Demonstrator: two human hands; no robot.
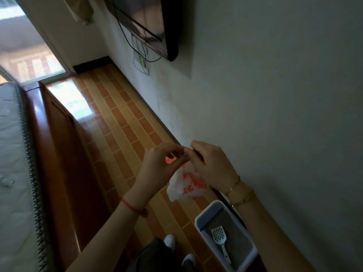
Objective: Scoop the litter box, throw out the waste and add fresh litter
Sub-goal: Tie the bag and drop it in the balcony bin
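Note:
A white plastic bag (186,185) with red print hangs in front of me, bulging at the bottom. My left hand (159,163) and my right hand (212,165) both pinch its top, fingertips meeting above the bag. Down at the lower right, a white litter box (208,211) sits on the floor against the wall, with grey litter inside. A white slotted scoop (220,237) lies on the litter, handle pointing toward me.
A wooden bed frame (64,154) with a mattress (11,154) runs along the left. A strip of brick-pattern tiled floor (121,118) lies between bed and wall. A television (155,22) with dangling cables hangs on the wall. My feet in white slippers (170,240) stand beside the litter box.

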